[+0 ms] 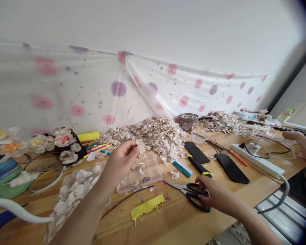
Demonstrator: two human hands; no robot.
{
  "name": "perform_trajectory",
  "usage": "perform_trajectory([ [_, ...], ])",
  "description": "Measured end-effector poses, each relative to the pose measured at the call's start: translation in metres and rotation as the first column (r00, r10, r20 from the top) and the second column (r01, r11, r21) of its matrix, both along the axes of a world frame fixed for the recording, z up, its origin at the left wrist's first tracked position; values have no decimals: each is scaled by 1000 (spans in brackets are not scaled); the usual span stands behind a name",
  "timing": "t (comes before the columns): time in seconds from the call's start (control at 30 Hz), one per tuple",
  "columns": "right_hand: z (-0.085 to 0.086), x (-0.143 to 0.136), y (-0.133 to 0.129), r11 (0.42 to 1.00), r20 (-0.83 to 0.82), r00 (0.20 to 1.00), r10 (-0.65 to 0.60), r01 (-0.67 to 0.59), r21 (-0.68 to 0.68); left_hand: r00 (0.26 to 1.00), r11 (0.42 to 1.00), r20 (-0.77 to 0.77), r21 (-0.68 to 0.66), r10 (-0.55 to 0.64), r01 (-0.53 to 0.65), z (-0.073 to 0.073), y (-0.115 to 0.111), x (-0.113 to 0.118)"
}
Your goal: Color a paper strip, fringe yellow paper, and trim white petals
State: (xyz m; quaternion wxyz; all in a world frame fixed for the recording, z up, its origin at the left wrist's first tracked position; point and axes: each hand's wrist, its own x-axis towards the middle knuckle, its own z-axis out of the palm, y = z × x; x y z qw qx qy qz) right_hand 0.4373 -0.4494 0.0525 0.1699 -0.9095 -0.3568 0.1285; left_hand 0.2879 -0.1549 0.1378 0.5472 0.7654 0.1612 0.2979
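Observation:
My left hand [124, 158] is closed in a pinch on a thin pale petal [141, 146], held above a clear compartment box [156, 175]. Small pale scraps lie in some of the box's compartments. My right hand [213, 192] grips the dark handles of a pair of scissors [177, 185] low over the table, blades slightly apart and aimed left. In front of the scissors lies a yellow strip with a ragged fringe [148, 208]. A clear tray of white petals [78, 187] sits to the left, partly covered by my left forearm.
A large heap of petals [158, 136] stands against the plastic-covered wall. Finished flowers [63, 141] are at left. On the right lie a phone [231, 167], a yellow-black tool [199, 166] and a power strip [260, 161] with cables. Another person's hand [299, 143] shows at the right edge.

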Motion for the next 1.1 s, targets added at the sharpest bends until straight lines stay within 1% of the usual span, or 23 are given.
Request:
perform_trajectory([
  [0.07, -3, -8, -2, 999, 3, 1000, 10, -10, 46, 1000, 1000, 14, -15, -6, 6, 1, -3, -2],
  [0.13, -4, -16, 1, 999, 28, 1000, 4, -5, 38, 1000, 1000, 19, -16, -2, 2, 3, -5, -5],
  [0.27, 0, -21, 17, 986, 104, 994, -34, 51, -161, 1000, 1000, 31, 26, -1, 0, 6, -8, -13],
  [0.33, 5, -17, 22, 980, 76, 996, -50, 64, -187, 999, 999, 45, 48, 3, -6, 6, -9, -16],
  [0.37, 8, -15, 22, 986, 13, 998, -65, 66, -154, 998, 998, 57, 57, 8, -12, 6, -9, -18],
  [0.4, 11, -13, 22, 994, -90, 993, -73, 66, -86, 998, 998, 69, 66, 12, -17, 7, -10, -20],
  [0.43, 15, -13, 21, 998, -230, 972, -57, 63, 20, 997, 997, 80, 75, 15, -21, 7, -10, -21],
  [0.47, 18, -14, 20, 985, -380, 925, 0, 64, 157, 996, 996, 90, 83, 15, -22, 8, -11, -22],
  [0.5, 20, -16, 20, 947, -503, 859, 93, 79, 312, 995, 996, 100, 90, 14, -23, 8, -12, -23],
  [0.53, 22, -21, 21, 879, -572, 794, 206, 106, 464, 994, 995, 111, 96, 13, -24, 8, -13, -24],
  [0.57, 22, -26, 24, 790, -588, 743, 320, 133, 598, 993, 995, 120, 100, 13, -25, 8, -13, -25],
  [0.6, 22, -33, 29, 689, -559, 724, 404, 162, 707, 991, 994, 130, 103, 13, -27, 8, -14, -26],
  [0.63, 20, -39, 36, 594, -518, 721, 460, 184, 783, 990, 994, 138, 102, 16, -30, 8, -15, -26],
  [0.7, 16, -51, 54, 433, -446, 713, 540, 219, 874, 990, 995, 141, 96, 22, -36, 8, -16, -27],
  [0.77, 14, -59, 74, 307, -375, 698, 610, 228, 924, 990, 995, 135, 93, 27, -39, 9, -17, -28],
  [0.8, 14, -61, 83, 276, -348, 699, 625, 219, 936, 991, 995, 133, 94, 31, -44, 10, -17, -28],
  [0.87, 21, -63, 100, 301, -289, 702, 651, 111, 947, 989, 994, 138, 95, 47, -60, 11, -16, -29],
  [0.9, 26, -62, 108, 328, -253, 696, 672, 26, 944, 988, 993, 145, 92, 59, -73, 12, -15, -30],
  [0.93, 32, -62, 115, 354, -239, 682, 691, -32, 935, 986, 992, 152, 88, 72, -86, 13, -14, -30],
  [0.97, 38, -61, 122, 374, -237, 674, 700, -64, 925, 983, 992, 160, 81, 86, -100, 13, -12, -29],
  [1.0, 44, -60, 128, 402, -256, 672, 695, -68, 913, 981, 991, 167, 72, 97, -110, 13, -10, -29],
  [1.03, 49, -60, 135, 428, -289, 681, 672, -39, 903, 979, 991, 173, 65, 107, -120, 12, -8, -28],
  [1.1, 53, -60, 148, 459, -340, 693, 636, 15, 888, 977, 989, 175, 64, 122, -135, 12, -5, -27],
])
